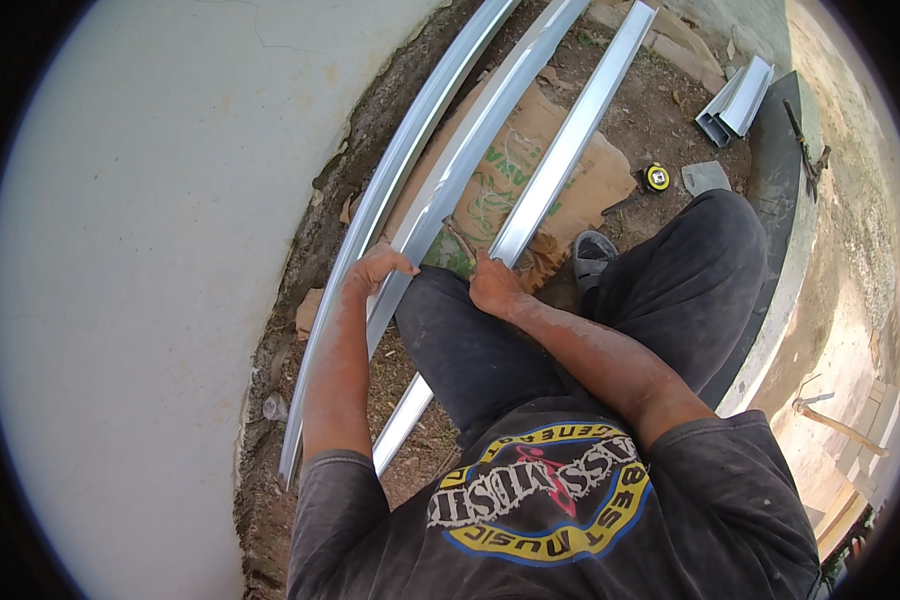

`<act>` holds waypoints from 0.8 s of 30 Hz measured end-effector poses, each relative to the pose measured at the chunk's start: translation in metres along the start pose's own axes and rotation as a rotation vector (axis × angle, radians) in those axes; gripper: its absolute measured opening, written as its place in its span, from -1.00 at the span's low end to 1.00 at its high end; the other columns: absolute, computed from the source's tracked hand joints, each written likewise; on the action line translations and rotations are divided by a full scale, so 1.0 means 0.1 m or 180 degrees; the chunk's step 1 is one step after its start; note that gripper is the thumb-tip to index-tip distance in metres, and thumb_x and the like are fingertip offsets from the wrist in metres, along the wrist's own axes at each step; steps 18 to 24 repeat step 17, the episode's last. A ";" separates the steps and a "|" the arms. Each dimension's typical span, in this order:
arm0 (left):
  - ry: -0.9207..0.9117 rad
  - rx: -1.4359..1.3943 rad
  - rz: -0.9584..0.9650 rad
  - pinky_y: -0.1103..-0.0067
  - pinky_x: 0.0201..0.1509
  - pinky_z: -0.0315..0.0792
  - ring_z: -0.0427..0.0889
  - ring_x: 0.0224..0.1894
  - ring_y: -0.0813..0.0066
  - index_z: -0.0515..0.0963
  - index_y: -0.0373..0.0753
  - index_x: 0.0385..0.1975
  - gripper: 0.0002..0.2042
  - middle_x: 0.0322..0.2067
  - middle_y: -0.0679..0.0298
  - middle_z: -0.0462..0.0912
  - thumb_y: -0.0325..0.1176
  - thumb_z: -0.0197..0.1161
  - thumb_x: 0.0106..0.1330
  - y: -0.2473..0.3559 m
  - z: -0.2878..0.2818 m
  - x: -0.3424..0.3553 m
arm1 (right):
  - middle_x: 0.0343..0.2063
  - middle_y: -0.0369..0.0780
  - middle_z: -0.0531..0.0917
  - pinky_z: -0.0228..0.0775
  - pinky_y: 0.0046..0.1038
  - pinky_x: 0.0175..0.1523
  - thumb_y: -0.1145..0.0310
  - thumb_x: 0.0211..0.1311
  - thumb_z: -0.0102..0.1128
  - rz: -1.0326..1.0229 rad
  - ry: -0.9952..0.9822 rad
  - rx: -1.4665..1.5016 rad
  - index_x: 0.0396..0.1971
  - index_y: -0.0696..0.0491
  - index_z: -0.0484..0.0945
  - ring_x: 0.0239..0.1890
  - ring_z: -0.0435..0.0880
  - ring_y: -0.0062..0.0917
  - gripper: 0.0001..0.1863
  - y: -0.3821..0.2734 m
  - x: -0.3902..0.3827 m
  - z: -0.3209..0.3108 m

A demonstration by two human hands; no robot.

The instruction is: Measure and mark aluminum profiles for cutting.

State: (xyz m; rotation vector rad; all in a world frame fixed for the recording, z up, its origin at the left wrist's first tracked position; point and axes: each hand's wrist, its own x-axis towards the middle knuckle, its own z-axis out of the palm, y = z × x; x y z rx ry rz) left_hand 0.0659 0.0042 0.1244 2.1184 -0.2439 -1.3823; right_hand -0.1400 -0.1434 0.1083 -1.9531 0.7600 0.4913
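Observation:
My left hand (380,268) grips the edge of the middle metal channel (450,190), its thumb pointing across the shiny strip. A slim brownish hand tool (460,240) is closed in my right hand (495,284), and its tip meets the right edge of that same channel. I cannot tell the tool's exact kind. On the left, another long metal channel (370,215) runs alongside under my left forearm. To the right, a third metal channel (570,140) passes beneath my right hand and reappears below my leg.
A flattened brown paper sack (600,175) lies under the channels. Toward the right are a yellow-and-black tape measure (656,178), a grey scrap (706,178) and short metal channel pieces (738,100). A pale wall (150,250) borders the left side. Beyond a low ledge lies a wooden-handled tool (840,428).

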 end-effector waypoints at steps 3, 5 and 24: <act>-0.0259 0.0029 -0.0182 0.43 0.09 0.24 0.43 -0.07 0.33 0.64 -0.36 -0.41 -0.59 -0.29 0.21 0.55 -0.29 0.48 -0.32 0.02 -0.05 0.00 | 0.04 0.21 0.44 0.33 0.03 0.20 0.36 0.33 -0.02 0.0017 -0.0075 0.0049 0.19 0.22 0.24 0.11 0.49 0.12 -0.53 -0.02 -0.04 0.06; -0.0213 -0.0022 -0.0105 0.43 0.07 0.25 0.45 -0.11 0.34 0.65 -0.35 -0.45 -0.63 -0.34 0.23 0.55 -0.29 0.48 -0.32 0.01 -0.03 -0.01 | 0.06 0.21 0.42 0.32 0.02 0.20 0.33 0.36 -0.02 0.0027 -0.0107 0.0034 0.22 0.21 0.21 0.12 0.48 0.12 -0.51 -0.04 -0.05 0.08; -0.0532 -0.0195 -0.0026 0.53 0.07 0.28 0.56 -0.25 0.49 0.71 -0.31 -0.51 -0.76 -0.47 0.19 0.67 -0.35 0.38 -0.23 -0.20 -0.19 0.25 | 0.09 0.27 0.40 0.39 -0.03 0.15 0.34 0.36 0.00 -0.0238 -0.0069 -0.0073 0.10 0.21 0.27 0.08 0.50 0.16 -0.60 0.23 0.10 0.06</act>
